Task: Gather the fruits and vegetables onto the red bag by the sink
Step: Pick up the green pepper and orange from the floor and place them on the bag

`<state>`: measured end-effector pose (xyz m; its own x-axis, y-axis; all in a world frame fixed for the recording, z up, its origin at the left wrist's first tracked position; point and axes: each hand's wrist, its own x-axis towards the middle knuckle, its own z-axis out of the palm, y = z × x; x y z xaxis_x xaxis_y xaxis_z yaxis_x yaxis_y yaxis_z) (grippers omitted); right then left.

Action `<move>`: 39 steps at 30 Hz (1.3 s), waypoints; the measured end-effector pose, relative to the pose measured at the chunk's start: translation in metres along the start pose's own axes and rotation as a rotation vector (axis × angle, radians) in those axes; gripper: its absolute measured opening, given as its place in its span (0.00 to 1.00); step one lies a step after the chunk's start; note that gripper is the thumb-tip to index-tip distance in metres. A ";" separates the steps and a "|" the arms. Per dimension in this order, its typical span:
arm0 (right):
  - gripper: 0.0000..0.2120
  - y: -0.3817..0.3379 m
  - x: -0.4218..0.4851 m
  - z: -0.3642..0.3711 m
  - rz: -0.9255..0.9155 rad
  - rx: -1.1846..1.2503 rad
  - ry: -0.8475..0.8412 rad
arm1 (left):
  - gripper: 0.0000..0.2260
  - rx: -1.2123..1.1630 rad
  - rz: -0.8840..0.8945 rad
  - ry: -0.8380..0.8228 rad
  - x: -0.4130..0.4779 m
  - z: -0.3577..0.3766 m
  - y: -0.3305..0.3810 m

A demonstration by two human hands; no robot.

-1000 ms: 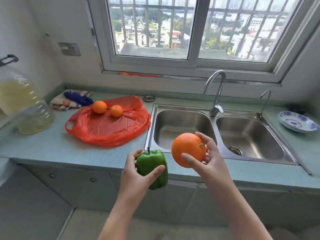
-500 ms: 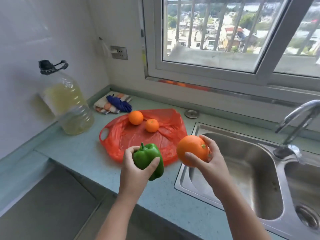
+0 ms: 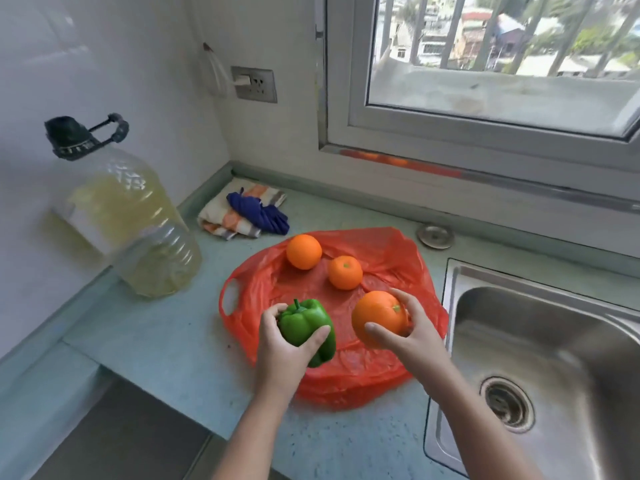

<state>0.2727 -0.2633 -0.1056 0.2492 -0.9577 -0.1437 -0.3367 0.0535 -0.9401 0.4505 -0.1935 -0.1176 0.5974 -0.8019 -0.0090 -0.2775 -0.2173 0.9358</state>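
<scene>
A red plastic bag (image 3: 377, 251) lies flat on the pale green counter, left of the sink (image 3: 540, 344). Two oranges rest on its far half: a larger orange (image 3: 303, 251) at the back left and a smaller orange (image 3: 345, 272) to its right. My left hand (image 3: 282, 344) grips a green bell pepper (image 3: 304, 327) over the bag's near left part. My right hand (image 3: 412, 334) holds a big orange (image 3: 377, 318) over the bag's near right part. Whether either item touches the bag is unclear.
A large bottle of yellowish oil (image 3: 128, 220) stands at the left by the wall. A striped cloth with a blue rag (image 3: 247, 214) lies behind the bag. A metal sink plug (image 3: 435, 235) sits near the window sill. The counter's front edge (image 3: 156, 386) drops off below my arms.
Both hands have carried the pepper and the big orange forward from in front of the counter to above the bag. My view has swung left and closer to the bag.
</scene>
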 end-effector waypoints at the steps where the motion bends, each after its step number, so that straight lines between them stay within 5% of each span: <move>1: 0.32 0.001 0.012 0.009 0.005 -0.016 -0.007 | 0.29 0.013 0.008 -0.004 0.014 0.000 -0.005; 23: 0.37 0.036 0.113 0.084 0.083 -0.349 -0.087 | 0.35 0.225 -0.066 -0.298 0.145 0.020 -0.067; 39: 0.36 0.036 0.108 0.081 0.041 -0.342 -0.077 | 0.35 0.241 0.058 -0.297 0.146 0.020 -0.062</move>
<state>0.3612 -0.3415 -0.1803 0.2928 -0.9318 -0.2145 -0.6292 -0.0188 -0.7770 0.5397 -0.3079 -0.1841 0.3413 -0.9353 -0.0934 -0.4945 -0.2632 0.8284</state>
